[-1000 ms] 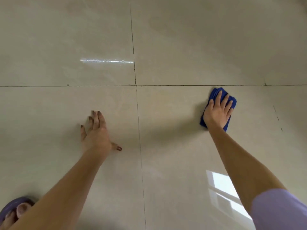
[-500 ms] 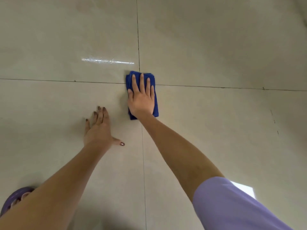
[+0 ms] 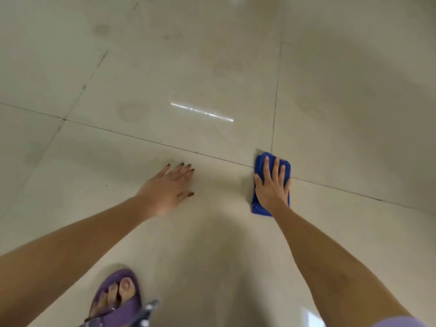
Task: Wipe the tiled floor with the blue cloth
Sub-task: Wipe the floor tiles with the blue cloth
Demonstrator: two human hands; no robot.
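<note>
right hand [image 3: 271,186]: flat, fingers spread, pressing blue cloth [image 3: 259,208] on tiled floor [image 3: 212,74] | left hand [image 3: 168,190]: at 9 o'clock of cloth, open, palm down, blurred, contact unclear

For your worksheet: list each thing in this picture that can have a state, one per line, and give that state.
Blue cloth: folded, flat on the floor, pressed under the right hand.
Right hand: open, palm down on the cloth.
Left hand: open, fingers spread, flat on the floor, holding nothing.
Floor: glossy, faint round marks farther out.
Purple sandal: worn on a foot.
</note>
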